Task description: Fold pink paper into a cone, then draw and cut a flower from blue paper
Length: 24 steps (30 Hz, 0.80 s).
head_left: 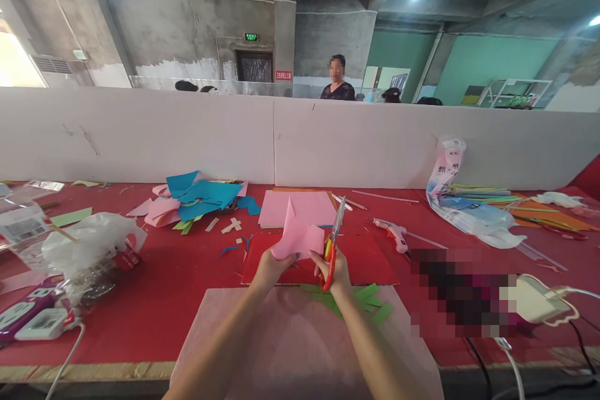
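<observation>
My left hand (270,267) pinches a pink paper piece (297,236) and holds it up over the red table. My right hand (334,270) grips red-handled scissors (334,240), with the blades pointing up and away at the paper's right edge. Below the hands lie a red sheet (370,262) and green paper scraps (370,301). A larger pink sheet (300,206) lies flat just beyond.
Blue and pink offcuts (197,199) are piled at the back left. A glue gun (396,234) lies to the right, near plastic bags with coloured strips (473,212). Plastic wrap and a power strip (32,315) sit at left. A white partition (281,137) runs behind; a person stands beyond it.
</observation>
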{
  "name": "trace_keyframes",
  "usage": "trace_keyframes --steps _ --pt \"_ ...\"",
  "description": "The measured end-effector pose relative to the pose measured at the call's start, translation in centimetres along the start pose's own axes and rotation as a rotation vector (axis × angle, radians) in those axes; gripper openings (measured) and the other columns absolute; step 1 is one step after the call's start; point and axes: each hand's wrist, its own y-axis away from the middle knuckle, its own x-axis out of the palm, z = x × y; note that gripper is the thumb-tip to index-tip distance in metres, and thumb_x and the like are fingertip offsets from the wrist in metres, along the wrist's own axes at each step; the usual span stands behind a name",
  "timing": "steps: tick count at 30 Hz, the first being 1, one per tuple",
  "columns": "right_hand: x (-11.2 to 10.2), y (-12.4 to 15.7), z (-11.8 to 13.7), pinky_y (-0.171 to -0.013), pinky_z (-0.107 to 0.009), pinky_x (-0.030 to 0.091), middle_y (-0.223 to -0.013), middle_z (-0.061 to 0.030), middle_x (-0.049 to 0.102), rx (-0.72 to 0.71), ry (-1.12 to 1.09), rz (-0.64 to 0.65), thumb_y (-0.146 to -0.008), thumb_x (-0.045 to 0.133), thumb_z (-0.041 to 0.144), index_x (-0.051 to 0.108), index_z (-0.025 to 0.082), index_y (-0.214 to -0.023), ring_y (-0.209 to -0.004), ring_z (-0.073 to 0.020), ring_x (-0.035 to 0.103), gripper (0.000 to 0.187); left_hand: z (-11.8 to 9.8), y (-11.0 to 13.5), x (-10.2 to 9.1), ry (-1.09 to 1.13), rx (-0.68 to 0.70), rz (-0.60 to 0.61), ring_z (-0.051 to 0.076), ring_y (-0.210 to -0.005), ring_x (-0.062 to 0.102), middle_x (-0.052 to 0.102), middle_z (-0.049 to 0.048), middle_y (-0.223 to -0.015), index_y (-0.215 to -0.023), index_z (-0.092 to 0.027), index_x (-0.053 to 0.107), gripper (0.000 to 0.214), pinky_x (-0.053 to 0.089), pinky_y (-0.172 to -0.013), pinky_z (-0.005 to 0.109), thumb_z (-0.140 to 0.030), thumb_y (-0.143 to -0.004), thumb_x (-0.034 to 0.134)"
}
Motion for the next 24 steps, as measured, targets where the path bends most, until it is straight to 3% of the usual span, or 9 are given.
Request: trace_keyframes --steps 8,14,24 --pt "-0.3 -0.4 -0.8 -0.03 -0.019 0.035 -0.035 0.0064 0.049 0.022 0.001 -0.029 -0.061 0.07 0.043 0.048 0.018 -0.068 -0.028 -0.0096 0.045 0.034 0.3 -0.1 0.0 0.03 0.006 0.026 0.021 -0.057 0.064 0.068 0.006 -0.06 -0.068 -0.012 0.066 0.029 0.053 -0.059 0.03 -0.039 -0.06 0.072" --pt "-0.3 -0.2 0.1 -0.03 -0.019 0.036 -0.04 0.0067 0.05 -0.006 -0.062 -0.089 -0.06 0.07 0.046 0.048 0.019 -0.069 -0.029 -0.0087 0.045 0.036 0.3 -0.1 0.2 0.08 -0.014 0.057 0.021 -0.055 0.064 0.069 0.0073 -0.063 -0.071 -0.011 0.065 0.035 0.053 -0.057 0.03 -0.044 -0.059 0.072" --pt "-0.3 0.0 0.6 -0.033 -0.019 0.038 -0.037 0.0066 0.05 -0.028 -0.063 -0.131 -0.064 0.067 0.047 0.05 0.018 -0.075 -0.031 -0.0105 0.049 0.036 -0.6 0.3 0.4 0.125 -0.133 0.132 0.019 -0.049 0.064 0.067 0.0065 -0.056 -0.062 -0.013 0.062 0.038 0.052 -0.05 0.027 -0.05 -0.057 0.071"
